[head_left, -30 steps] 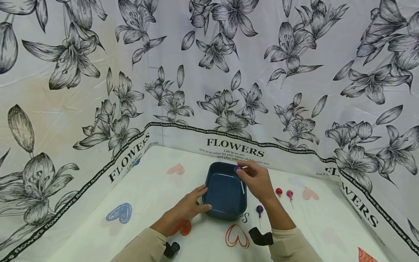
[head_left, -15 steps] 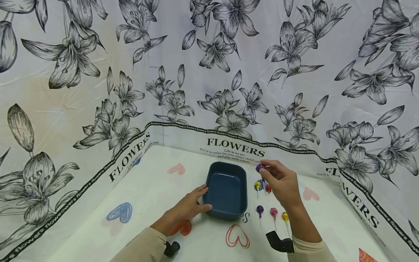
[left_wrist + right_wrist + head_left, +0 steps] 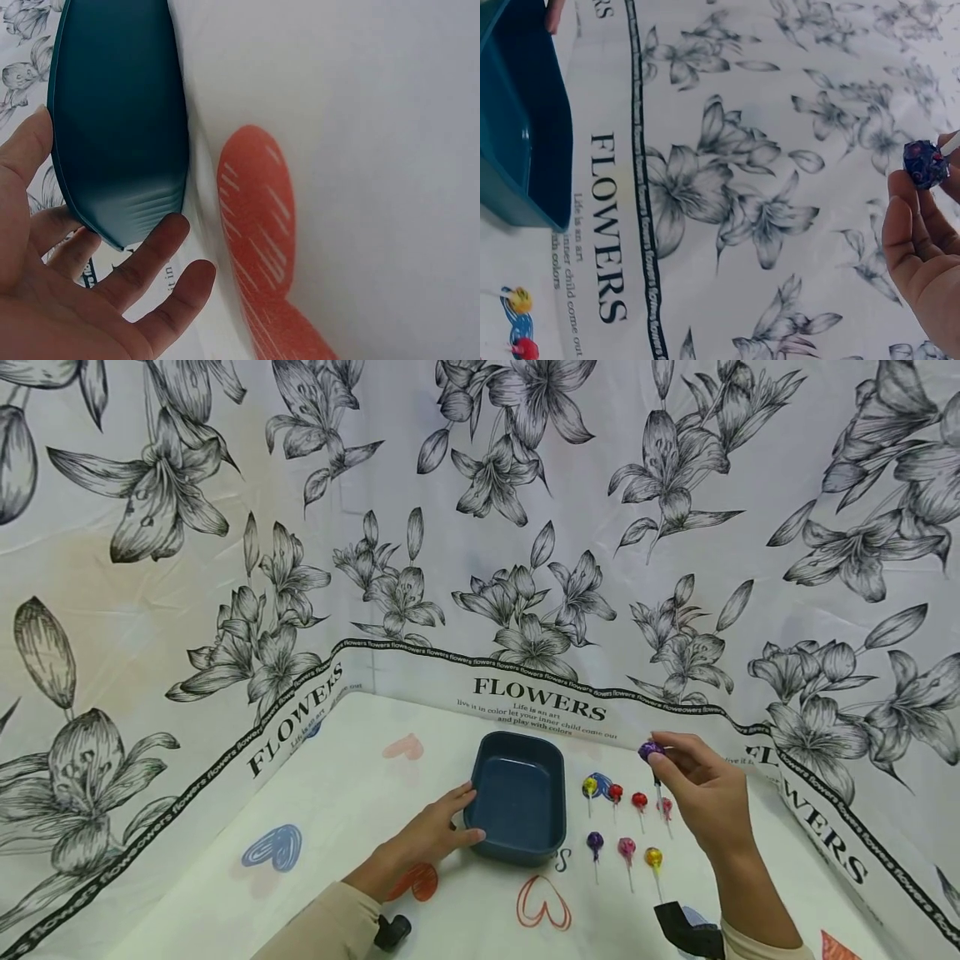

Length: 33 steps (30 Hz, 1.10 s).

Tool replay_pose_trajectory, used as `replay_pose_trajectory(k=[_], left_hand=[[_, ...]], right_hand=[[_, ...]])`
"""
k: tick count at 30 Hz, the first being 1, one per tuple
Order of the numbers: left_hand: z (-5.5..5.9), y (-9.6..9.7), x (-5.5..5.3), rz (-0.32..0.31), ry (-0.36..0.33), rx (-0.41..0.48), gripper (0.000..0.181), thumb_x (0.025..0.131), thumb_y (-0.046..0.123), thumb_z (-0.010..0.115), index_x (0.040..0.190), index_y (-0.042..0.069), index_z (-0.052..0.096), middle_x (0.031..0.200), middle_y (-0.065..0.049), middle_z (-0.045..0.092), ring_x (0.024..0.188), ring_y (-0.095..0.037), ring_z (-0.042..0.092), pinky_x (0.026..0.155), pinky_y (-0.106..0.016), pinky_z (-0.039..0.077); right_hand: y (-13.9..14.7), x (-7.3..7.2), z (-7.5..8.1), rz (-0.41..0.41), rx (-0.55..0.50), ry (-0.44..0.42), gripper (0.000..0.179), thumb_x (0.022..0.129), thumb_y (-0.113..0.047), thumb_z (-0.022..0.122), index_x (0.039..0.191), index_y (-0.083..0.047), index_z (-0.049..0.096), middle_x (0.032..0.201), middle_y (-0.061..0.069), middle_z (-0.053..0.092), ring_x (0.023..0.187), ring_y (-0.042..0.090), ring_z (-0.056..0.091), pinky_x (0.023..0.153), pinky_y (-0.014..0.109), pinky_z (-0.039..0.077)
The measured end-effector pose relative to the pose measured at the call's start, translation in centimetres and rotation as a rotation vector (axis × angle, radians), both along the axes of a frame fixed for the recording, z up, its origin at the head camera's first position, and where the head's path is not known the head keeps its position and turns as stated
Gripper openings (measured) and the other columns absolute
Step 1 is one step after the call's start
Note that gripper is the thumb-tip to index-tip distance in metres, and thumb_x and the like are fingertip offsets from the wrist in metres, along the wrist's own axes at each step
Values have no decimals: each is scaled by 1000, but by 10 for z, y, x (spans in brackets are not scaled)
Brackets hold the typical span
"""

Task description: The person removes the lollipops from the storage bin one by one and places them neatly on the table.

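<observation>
My right hand [image 3: 708, 785] pinches a purple-wrapped lollipop [image 3: 651, 751] by its candy head, up at the right of the head view. In the right wrist view that lollipop [image 3: 925, 164] sits between fingertips and thumb, its white stick partly hidden. A dark blue rectangular bin [image 3: 517, 797] stands mid-table with nothing lying inside. Against its left side rests my left hand [image 3: 435, 831], fingers spread; the left wrist view has these fingers at the rim and wall of the bin [image 3: 120, 112]. Below my right hand lies a pink lollipop [image 3: 665, 808], partly overlapped by the held one's stick.
Right of the bin, lollipops lie in two rows. The back row has a yellow one [image 3: 590, 787] and two red ones [image 3: 615, 792]; the front row has purple [image 3: 595, 841], pink [image 3: 627, 847] and yellow [image 3: 654, 858]. Flower-printed curtain [image 3: 540, 610] walls the table's back and sides.
My right hand has moved rightward from over the bin's far right corner, carrying the purple lollipop past the back row. The left hand and the bin have stayed in place.
</observation>
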<state>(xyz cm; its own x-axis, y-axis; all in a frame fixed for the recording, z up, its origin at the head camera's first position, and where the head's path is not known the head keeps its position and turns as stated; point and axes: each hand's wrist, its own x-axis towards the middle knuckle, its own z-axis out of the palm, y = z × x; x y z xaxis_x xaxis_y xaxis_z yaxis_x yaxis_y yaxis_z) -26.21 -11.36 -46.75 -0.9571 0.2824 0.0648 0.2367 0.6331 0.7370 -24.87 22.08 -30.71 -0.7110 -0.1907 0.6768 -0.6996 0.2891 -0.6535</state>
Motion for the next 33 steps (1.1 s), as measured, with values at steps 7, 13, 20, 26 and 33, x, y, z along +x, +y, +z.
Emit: replay_pose_trajectory(k=[7, 13, 20, 26, 33], left_hand=[[0, 1, 2, 5, 0, 3, 76, 77, 49, 58, 137, 14, 28, 143, 3, 15, 98, -17, 51, 81, -35, 42], [0, 1, 1, -5, -1, 13, 75, 77, 49, 57, 137, 15, 28, 143, 5, 15, 96, -17, 52, 80, -33, 42], [0, 1, 2, 0, -1, 10, 75, 77, 49, 58, 137, 13, 28, 143, 4, 15, 97, -18, 52, 80, -34, 42], [2, -1, 3, -3, 1, 17, 76, 77, 49, 57, 136, 12, 29, 143, 3, 15, 96, -19, 52, 78, -32, 43], [2, -1, 2, 1, -3, -3, 75, 77, 48, 58, 137, 13, 29, 143, 3, 15, 96, -17, 52, 80, -33, 42]], right_hand=[[20, 5, 3, -35, -30, -10, 33, 77, 9, 58, 110, 6, 55, 100, 16, 55, 83, 18, 57, 71, 20, 46], [36, 8, 2, -116, -47, -28, 32, 77, 11, 58, 108, 8, 55, 95, 16, 57, 81, 16, 58, 69, 18, 46], [51, 7, -6, -289, 18, -86, 33, 79, 0, 61, 111, -3, 58, 89, 7, 61, 76, 9, 57, 62, 15, 45], [64, 1, -23, -322, 39, -91, 34, 78, 2, 61, 111, -3, 58, 93, 6, 58, 77, 5, 56, 63, 14, 46], [75, -4, -43, -365, 47, -147, 33, 80, -5, 61, 112, -3, 57, 90, 3, 61, 76, 7, 58, 64, 14, 46]])
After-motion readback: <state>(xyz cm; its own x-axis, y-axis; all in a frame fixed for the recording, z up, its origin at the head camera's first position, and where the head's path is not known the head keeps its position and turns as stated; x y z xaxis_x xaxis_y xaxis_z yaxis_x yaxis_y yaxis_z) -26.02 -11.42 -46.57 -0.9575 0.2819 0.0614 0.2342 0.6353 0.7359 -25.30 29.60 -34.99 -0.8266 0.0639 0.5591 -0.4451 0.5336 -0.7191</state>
